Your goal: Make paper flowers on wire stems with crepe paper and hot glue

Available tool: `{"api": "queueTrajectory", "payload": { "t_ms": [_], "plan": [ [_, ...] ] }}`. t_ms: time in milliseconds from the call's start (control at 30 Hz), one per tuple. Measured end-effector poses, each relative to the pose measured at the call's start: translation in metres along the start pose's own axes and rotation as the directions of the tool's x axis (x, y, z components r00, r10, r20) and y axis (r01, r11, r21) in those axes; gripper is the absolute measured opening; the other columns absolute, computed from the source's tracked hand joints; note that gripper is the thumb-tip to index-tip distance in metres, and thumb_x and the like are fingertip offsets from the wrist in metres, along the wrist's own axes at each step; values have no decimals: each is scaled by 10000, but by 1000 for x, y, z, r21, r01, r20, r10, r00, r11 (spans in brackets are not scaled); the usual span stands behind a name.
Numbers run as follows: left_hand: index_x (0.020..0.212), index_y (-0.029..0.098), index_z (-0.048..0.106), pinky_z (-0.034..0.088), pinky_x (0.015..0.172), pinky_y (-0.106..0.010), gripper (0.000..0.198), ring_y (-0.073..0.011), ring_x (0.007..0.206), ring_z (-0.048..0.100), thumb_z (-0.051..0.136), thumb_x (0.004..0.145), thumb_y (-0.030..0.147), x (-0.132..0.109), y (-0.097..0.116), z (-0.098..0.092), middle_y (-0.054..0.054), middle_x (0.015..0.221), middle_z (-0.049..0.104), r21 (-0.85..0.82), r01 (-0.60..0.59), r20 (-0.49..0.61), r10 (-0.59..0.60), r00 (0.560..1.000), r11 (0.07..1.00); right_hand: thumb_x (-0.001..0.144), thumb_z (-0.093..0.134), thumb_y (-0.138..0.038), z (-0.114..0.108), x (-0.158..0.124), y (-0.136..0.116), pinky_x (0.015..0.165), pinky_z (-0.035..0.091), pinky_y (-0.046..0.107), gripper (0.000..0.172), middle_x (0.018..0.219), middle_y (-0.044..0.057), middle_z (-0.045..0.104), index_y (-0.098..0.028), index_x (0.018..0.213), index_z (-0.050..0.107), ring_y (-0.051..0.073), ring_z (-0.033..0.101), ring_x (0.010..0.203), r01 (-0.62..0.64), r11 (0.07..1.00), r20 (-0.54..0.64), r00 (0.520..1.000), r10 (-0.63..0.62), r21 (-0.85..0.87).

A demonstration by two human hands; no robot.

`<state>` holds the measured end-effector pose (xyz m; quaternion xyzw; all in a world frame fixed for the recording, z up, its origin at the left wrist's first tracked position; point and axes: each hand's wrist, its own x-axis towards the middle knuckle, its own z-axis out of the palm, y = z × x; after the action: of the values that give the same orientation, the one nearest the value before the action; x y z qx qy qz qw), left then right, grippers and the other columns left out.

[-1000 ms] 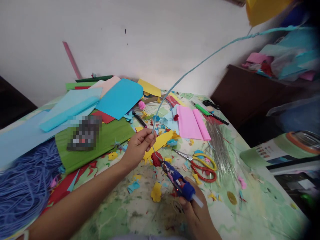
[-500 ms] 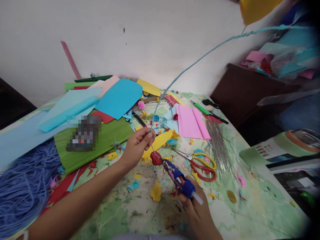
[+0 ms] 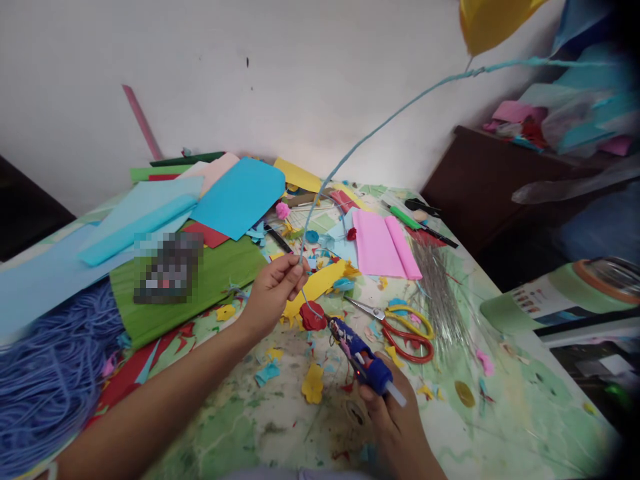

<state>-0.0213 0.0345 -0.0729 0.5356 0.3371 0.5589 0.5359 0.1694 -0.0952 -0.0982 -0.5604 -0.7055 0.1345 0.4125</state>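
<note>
My left hand [image 3: 280,287] pinches a long light-blue wrapped wire stem [image 3: 357,145] between thumb and fingers. The stem arches up and off to the right, where a yellow piece [image 3: 495,23] hangs near it. At its lower end, just below my fingers, is a red paper flower [image 3: 313,316]. My right hand [image 3: 393,407] is wrapped round a blue hot glue gun [image 3: 357,347] with a clear glue stick in its back and a small red light showing. The gun's nozzle is at the right edge of the red flower; whether they touch I cannot tell.
Scissors [image 3: 400,323] with red and yellow handles lie right of the gun, near a bundle of thin wires [image 3: 440,293]. Pink crepe paper [image 3: 377,243], blue sheets [image 3: 240,197] and blue yarn [image 3: 55,367] cover parts of the table. A green tumbler [image 3: 555,297] lies at the right.
The stem's far end and the yellow piece have shifted slightly left. The red flower now turns its face more toward me. Both hands keep their holds.
</note>
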Motion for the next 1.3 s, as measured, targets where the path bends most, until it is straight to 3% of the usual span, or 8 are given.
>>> {"api": "queueTrajectory", "payload": {
  "t_ms": [333, 433, 600, 733, 900, 1000, 1133, 1300],
  "plan": [
    [814, 173, 554, 223, 447, -179, 149, -49, 466, 309, 542, 828, 321, 1, 3, 0, 52, 553, 403, 1, 16, -21, -16, 1000, 1000, 848, 405, -434, -12, 9, 17, 627, 454, 309, 323, 812, 80, 622, -175, 887, 595, 212, 571, 742, 4, 982, 19, 1000, -1, -187],
    [815, 170, 552, 214, 433, -182, 171, -53, 452, 302, 545, 822, 340, 1, 3, 1, 57, 533, 396, -26, 3, -25, -3, 1000, 1000, 807, 447, -460, -26, 18, 43, 717, 439, 392, 388, 891, 139, 619, -132, 959, 587, 273, 547, 837, -67, 879, -9, 997, 71, -471],
    [780, 164, 530, 215, 423, -191, 210, -56, 439, 286, 539, 816, 371, 3, 8, 2, 62, 521, 372, -32, -31, -12, 31, 999, 999, 773, 460, -564, -38, 36, 98, 653, 428, 384, 440, 692, 119, 618, -150, 779, 606, 284, 547, 705, -98, 697, 57, 979, 196, -711],
    [769, 162, 538, 249, 444, -202, 231, -67, 460, 306, 501, 835, 380, 2, 20, -1, 53, 536, 370, 98, -111, 34, 108, 994, 989, 769, 478, -560, -37, 43, 116, 673, 427, 381, 450, 734, 116, 634, -136, 831, 615, 287, 566, 715, 6, 659, 129, 982, 138, -753],
    [775, 163, 581, 359, 535, -218, 237, -102, 559, 455, 432, 872, 319, -2, 35, -6, 1, 621, 508, 404, -260, 99, 241, 965, 877, 713, 531, -588, -38, 52, 95, 764, 409, 437, 484, 827, 143, 634, -127, 832, 614, 313, 564, 794, 92, 636, 134, 991, 19, -767],
    [838, 169, 614, 417, 650, -242, 229, -140, 701, 568, 415, 880, 272, -5, 36, -6, -42, 748, 622, 557, -388, 196, 337, 921, 734, 724, 515, -591, -37, 62, 63, 803, 406, 457, 518, 908, 147, 639, -125, 929, 608, 317, 554, 871, 64, 746, 52, 998, -39, -663],
    [936, 173, 626, 444, 725, -286, 239, -182, 791, 616, 400, 872, 217, -10, 28, -4, -85, 841, 675, 654, -574, 360, 465, 809, 493, 788, 493, -525, -28, 70, 10, 731, 448, 382, 474, 879, 90, 648, -167, 1091, 564, 237, 585, 808, 8, 959, -60, 998, -26, -284],
    [1006, 183, 612, 434, 629, -278, 296, -189, 718, 599, 349, 872, 161, -16, 19, 2, -78, 746, 660, 672, -720, 645, 340, 684, 173, 847, 486, -383, -9, 67, -30, 665, 474, 315, 430, 887, 68, 643, -197, 1234, 485, 186, 602, 782, -10, 975, -56, 998, 23, 224]
  ]
}}
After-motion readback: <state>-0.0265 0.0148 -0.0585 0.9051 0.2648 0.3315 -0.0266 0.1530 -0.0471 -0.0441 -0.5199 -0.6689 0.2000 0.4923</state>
